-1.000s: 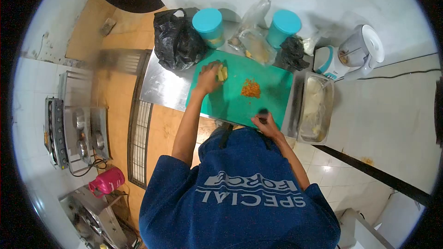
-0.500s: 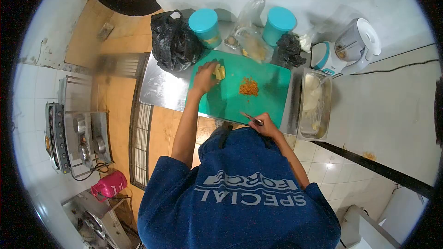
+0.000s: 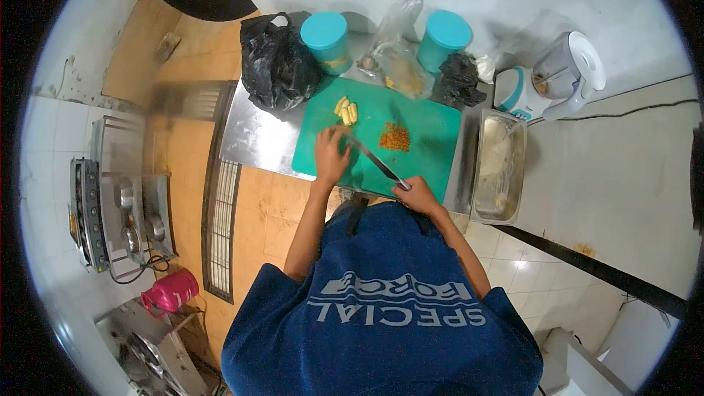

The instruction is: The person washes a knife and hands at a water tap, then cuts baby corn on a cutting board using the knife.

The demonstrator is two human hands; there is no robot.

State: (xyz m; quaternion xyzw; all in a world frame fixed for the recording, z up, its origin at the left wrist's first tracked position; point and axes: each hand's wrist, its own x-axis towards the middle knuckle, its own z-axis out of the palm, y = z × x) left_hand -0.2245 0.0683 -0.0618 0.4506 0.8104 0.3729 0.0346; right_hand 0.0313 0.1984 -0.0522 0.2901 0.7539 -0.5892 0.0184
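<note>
My right hand point(image 3: 416, 195) is closed around the handle of a knife point(image 3: 379, 161). The blade slants up and left over the green cutting board point(image 3: 429, 169), its tip close to the fingers of my left hand point(image 3: 331, 155). That hand is bent over the board's left part with fingers curled; whatever it may hold is hidden. Just beyond the fingertips lie several pale yellow finger-shaped pieces point(image 3: 348, 112). Finely chopped orange bits point(image 3: 394, 137) form a heap on the board, right of the blade.
Behind the board stand a black plastic bag point(image 3: 279, 66), two turquoise-lidded tubs point(image 3: 326, 44) point(image 3: 443, 40), a clear bag point(image 3: 402, 66) and a smaller black bag point(image 3: 462, 81). At right are a blender point(image 3: 561, 73) and a steel pan point(image 3: 501, 169). A pink gas cylinder point(image 3: 170, 291) stands lower left.
My left hand has drawn back toward me from the yellow pieces, which now show fully. My right hand has swung the knife's blade up and left across the board.
</note>
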